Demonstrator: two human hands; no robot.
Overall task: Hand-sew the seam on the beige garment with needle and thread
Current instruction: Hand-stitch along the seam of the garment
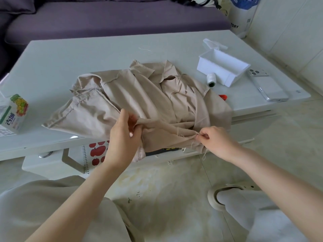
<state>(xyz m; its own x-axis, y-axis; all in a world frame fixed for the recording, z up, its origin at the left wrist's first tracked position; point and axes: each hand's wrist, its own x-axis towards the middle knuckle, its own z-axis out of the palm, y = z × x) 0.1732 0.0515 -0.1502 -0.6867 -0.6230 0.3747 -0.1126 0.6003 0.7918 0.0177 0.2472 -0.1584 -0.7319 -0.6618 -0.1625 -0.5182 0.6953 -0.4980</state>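
Observation:
The beige garment (139,95) lies crumpled on the pale table (70,55), its near edge hanging over the front. My left hand (122,137) grips a fold of that edge and holds it taut. My right hand (216,142) pinches the thin needle (202,135) at the frayed seam (185,134), with loose thread ends dangling below the fabric. A spool of thread (211,79) lies on the table beyond the garment.
A white plastic box (225,67) and a phone (267,88) sit at the table's right. Something red (223,97) peeks out beside the garment. A drink carton (14,114) stands at the left. An apple-print notebook (96,152) lies under the table, with a purple sofa (113,16) behind.

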